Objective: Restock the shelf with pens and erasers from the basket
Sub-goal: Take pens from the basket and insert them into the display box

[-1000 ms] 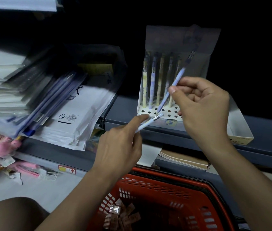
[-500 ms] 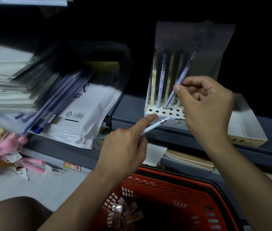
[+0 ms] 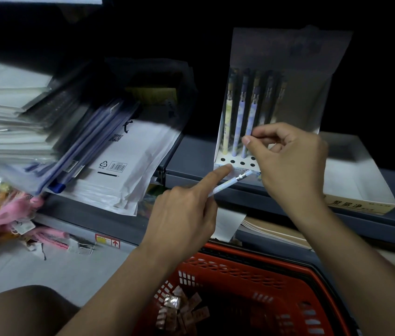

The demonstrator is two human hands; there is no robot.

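Observation:
A white pen display box (image 3: 224, 163) with a perforated base stands on the grey shelf (image 3: 191, 151), holding several upright pens. My right hand (image 3: 288, 161) pinches a blue pen (image 3: 249, 127) that stands upright in one of the holes. My left hand (image 3: 186, 214) grips a second pale pen (image 3: 230, 185), its tip pointing right, while the index finger reaches out to the box's front edge. Below sits the red basket (image 3: 240, 267), with several wrapped erasers (image 3: 179, 314) inside.
A slanted pile of plastic folders and white envelopes (image 3: 109, 154) crowds the shelf's left side. An open white carton (image 3: 356, 187) sits to the right of the pen box. Pink packaged items (image 3: 2, 214) lie at lower left. Notebooks (image 3: 274, 231) lie on the shelf below.
My right hand has swung the blue pen from a slant to upright and lowered it into a hole of the display box. My left hand stays put with its pen.

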